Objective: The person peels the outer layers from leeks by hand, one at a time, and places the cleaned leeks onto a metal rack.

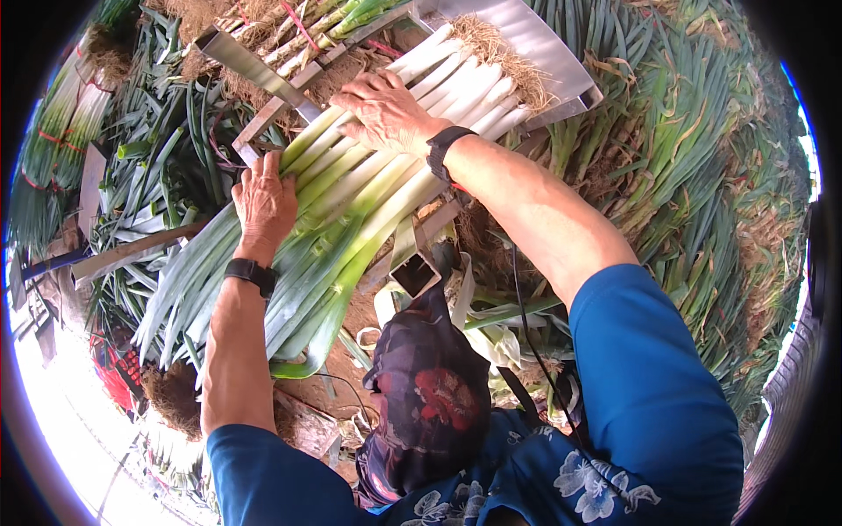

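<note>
As you look down, two blue sleeves (pixel 653 368) come first, with one dark floral cloth (pixel 430 403) between them. Two dark wristbands, one per wrist: left wristband (pixel 250 274), right wristband (pixel 445 147). One square tube end (pixel 414 275) sits just beyond the cloth.

Next, the leeks (pixel 351 188), one layer laid slantwise across a metal rack (pixel 143 250) in front of you. Count: at least six white shafts; overlap hides the exact number. Long axis runs diagonally, roots (pixel 517 74) to the upper right, leaf tips to the lower left; shafts roughly parallel, leaves fanning.

Your left hand (pixel 266 203) lies palm down at the left edge of the leeks, where the green begins; you cannot tell from here whether its fingers close on a stalk. Your right hand (pixel 390 114) rests spread across the pale shafts, nearer the roots, fingers extended rather than wrapped.

Farther: one flat metal bar (pixel 259 73) angles up beyond your hands; one metal plate (pixel 553 48) lies under the root end. At top, one bundle (pixel 320 31) with a red tie. Off right, a broad pile of greens (pixel 684 175), too tangled to count.
</note>
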`<move>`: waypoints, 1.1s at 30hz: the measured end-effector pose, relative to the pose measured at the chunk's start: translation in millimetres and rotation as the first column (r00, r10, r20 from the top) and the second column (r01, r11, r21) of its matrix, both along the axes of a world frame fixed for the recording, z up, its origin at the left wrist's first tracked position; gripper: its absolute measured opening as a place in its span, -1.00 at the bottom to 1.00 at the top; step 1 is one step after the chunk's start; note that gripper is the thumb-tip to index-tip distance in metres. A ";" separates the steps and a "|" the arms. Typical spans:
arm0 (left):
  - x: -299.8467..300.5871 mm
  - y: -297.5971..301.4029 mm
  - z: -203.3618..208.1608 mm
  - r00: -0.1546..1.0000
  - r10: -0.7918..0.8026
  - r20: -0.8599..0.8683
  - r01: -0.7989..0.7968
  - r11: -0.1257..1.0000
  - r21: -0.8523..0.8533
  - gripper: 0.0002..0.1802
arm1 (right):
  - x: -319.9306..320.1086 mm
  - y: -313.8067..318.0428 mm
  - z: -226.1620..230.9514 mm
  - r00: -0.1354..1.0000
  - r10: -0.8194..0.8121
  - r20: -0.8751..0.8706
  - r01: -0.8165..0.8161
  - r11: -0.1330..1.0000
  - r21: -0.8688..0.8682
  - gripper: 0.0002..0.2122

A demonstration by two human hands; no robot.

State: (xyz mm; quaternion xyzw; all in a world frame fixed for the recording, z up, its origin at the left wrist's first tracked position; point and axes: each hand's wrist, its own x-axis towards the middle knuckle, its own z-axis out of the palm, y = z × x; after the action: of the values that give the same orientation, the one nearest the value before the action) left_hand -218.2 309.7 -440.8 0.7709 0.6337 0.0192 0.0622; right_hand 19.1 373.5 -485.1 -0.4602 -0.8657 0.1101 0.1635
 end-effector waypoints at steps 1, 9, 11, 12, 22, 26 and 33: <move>-4.8 0.8 0.0 1.000 -0.008 0.011 0.008 1.000 -0.006 -0.58 | -2.1 -0.4 1.0 1.000 0.005 -0.003 -0.005 1.000 0.003 -0.50; 4.7 5.3 -10.9 0.998 -0.042 0.038 0.042 0.999 0.021 -0.60 | 22.9 -0.7 12.1 0.910 -0.160 -0.383 0.056 0.962 -0.268 -0.55; 2.6 5.1 -12.2 1.000 -0.018 0.011 0.018 1.000 0.001 -0.58 | 44.0 -21.9 27.6 0.813 -0.210 -0.543 0.167 0.978 -0.127 -0.65; -1.5 5.0 -13.4 1.000 -0.016 -0.005 0.016 1.000 0.020 -0.57 | 54.5 -44.3 37.6 0.783 -0.306 -0.541 0.262 0.952 -0.160 -0.70; -30.2 26.4 -29.6 0.995 -0.067 -0.076 0.067 0.998 -0.003 -0.57 | 104.3 -428.1 -5.5 0.563 -0.826 -0.002 0.742 0.506 -0.439 -0.66; -16.6 34.1 -36.7 0.989 -0.048 -0.142 0.037 0.996 -0.078 -0.51 | 89.7 -532.8 -31.7 0.679 -0.707 0.196 0.730 0.626 -0.273 -0.63; -98.7 59.1 -96.5 0.940 -0.129 -0.317 0.132 0.991 -0.011 -0.27 | 152.2 -426.2 -3.7 0.466 -0.882 -0.071 0.764 0.441 -0.471 -0.83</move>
State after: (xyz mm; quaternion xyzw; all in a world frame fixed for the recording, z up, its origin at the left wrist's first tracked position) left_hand -316.9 368.8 -537.3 0.8045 0.5828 -0.1056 -0.0434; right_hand 171.4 -52.7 -488.8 -0.8250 -0.4492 0.2476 0.2372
